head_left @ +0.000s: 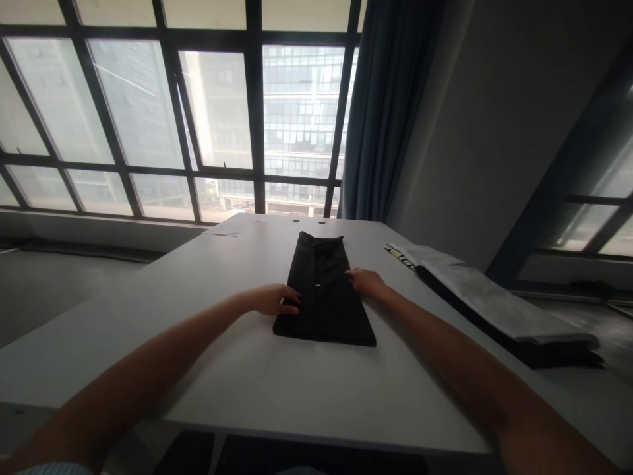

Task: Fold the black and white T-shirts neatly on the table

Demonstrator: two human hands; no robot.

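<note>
Black oblong cloth point(336, 310) between left hand point(275, 299) and right hand point(366, 282), arms point(173, 349) outstretched.
Matte, folded; left is held unclenched, right's grip cannot be told.

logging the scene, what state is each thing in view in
black cloth, folded flat
left hand, open, at the cloth's left edge
right hand, touching the cloth's right edge
hinged window pane, ajar
blue curtain, gathered
pile at right, layered, pale over black
white sheets, lying flat
</note>
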